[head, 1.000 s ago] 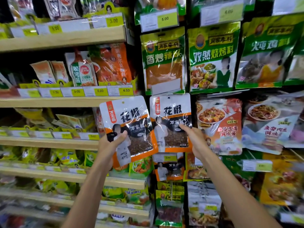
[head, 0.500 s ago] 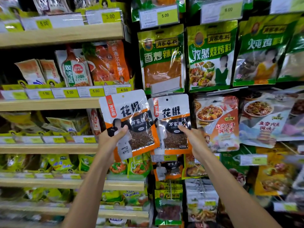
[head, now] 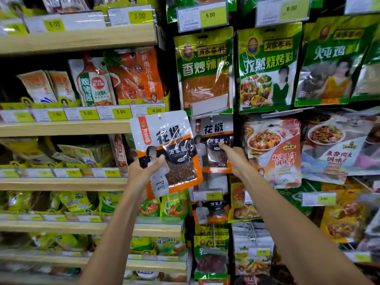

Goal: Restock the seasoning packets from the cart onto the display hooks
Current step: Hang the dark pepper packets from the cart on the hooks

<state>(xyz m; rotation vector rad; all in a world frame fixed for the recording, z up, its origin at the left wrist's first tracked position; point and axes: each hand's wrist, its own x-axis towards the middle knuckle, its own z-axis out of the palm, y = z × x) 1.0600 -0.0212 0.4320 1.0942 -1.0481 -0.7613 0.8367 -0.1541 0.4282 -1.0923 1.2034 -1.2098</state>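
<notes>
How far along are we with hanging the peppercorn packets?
Done: one hung packet is up, right hand touching it. In hand: the left hand grips a loose packet beside it, hang hole not yet hooked. Left: hang it; the cart is out of view, so remaining stock is unknown.

My left hand (head: 141, 175) lifts the white-and-orange plastic seasoning packet (head: 170, 140) higher — its edge now overlaps the hanging matching packet (head: 213, 130).

You are facing three of the white-and-orange peppercorn kind: the hanging packet (head: 214, 140), one held packet (head: 166, 149) just left of it, one lower packet (head: 209, 210) below it; three whole green packets (head: 267, 66) are hanging above it; two sauce packets (head: 273, 153) are hanging right of it; two hands, left hand (head: 141, 173) and right hand (head: 236, 159), are showing beside it.
</notes>
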